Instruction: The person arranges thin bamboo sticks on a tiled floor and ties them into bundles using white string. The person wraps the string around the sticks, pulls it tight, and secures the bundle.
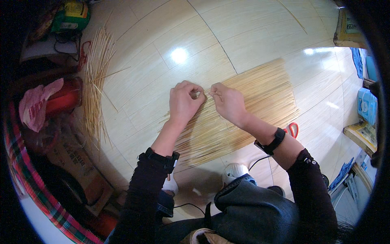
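A mat of thin straw-coloured sticks (259,91), laid side by side, lies slanted on the floor before me. At its far edge, my left hand (184,102) has thumb and forefinger curled together; whatever is between them is too small to make out. Close beside it, my right hand (229,100) pinches a thin pale strand (217,93) over the mat. A loose white thread (228,127) curls across the sticks below my right wrist. Red-handled scissors (293,130), partly hidden by my right forearm, rest by the mat's near right corner.
A loose pile of similar sticks (97,85) lies on the left. Beyond it stand a red container (65,96) with a pink cloth (41,102) and a cardboard box (74,161). A blue package (366,105) is at the right. One white shoe (235,173) is near the mat.
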Motion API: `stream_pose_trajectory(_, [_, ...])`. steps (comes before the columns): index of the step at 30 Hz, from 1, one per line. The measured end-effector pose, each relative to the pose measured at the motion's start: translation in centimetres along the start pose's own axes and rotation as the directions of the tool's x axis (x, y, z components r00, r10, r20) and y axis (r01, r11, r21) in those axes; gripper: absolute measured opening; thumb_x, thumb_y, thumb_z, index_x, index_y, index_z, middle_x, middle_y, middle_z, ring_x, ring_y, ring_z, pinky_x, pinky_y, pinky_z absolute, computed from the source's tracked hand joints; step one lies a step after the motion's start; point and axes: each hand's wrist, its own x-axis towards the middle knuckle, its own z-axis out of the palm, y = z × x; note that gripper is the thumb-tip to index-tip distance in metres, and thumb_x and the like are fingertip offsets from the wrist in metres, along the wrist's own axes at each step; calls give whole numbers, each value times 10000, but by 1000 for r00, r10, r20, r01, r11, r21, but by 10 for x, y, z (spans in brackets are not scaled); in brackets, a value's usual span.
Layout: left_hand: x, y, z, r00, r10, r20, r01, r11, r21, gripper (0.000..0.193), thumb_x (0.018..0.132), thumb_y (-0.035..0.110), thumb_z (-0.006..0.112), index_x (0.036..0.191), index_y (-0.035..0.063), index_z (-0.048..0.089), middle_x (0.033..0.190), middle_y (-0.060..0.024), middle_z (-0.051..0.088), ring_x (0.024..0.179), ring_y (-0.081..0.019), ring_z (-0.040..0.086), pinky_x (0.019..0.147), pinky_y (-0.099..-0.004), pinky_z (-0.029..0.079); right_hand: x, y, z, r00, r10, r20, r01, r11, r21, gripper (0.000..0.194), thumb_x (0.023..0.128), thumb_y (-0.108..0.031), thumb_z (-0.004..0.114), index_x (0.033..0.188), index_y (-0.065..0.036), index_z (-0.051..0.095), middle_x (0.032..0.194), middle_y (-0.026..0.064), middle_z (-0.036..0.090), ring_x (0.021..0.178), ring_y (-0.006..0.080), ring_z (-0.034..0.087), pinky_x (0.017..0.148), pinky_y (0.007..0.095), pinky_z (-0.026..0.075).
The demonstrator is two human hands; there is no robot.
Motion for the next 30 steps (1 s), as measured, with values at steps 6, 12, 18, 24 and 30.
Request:
stream_pose_trajectory(6, [-1,3,-3,1000,13,12,-13,999,33,134,771,118,803,896,81,773,899,-60,710,814,-214,654,814,-355,497,-2,-5,-6,998,61,-1,-61,995,75,106,961,-163,629,1019,-91,680,870,145,736,818,373,719,702,472,556])
stream_pose_trajectory(12, [-5,6,-19,996,54,73,-52,998,-26,268,827,67,802,1094,87,801,1059,-75,706,834,-181,651,754,-323,569,1,-2,-7,997,74,15,-75,986,149,148,967,-188,647,1062,-82,685,902,151,743,828,379,717,718,471,562])
stream_pose_trajectory(18, [1,2,-7,995,88,51,-88,996,-20,104,836,152,816,925,98,815,915,-64,734,800,-245,663,814,-370,468,2,-4,-6,999,38,-2,-37,984,175,157,972,-207,653,1029,-67,696,878,161,734,839,385,719,731,475,562])
stream_pose_trajectory(24, [-1,-5,-3,990,139,-20,-139,990,8,59,838,143,815,880,103,821,941,-71,748,761,-244,665,779,-372,480,2,-9,-6,985,152,82,-170,929,329,179,966,-207,689,945,-32,722,760,149,678,670,266,651,642,375,512])
stream_pose_trajectory(30, [1,11,-23,992,-117,-42,108,978,-180,176,915,233,766,894,64,813,894,-39,742,699,-144,638,672,-290,516,1,-12,-21,928,224,296,-358,753,553,263,989,-231,694,993,28,739,702,99,628,641,150,557,623,323,476])
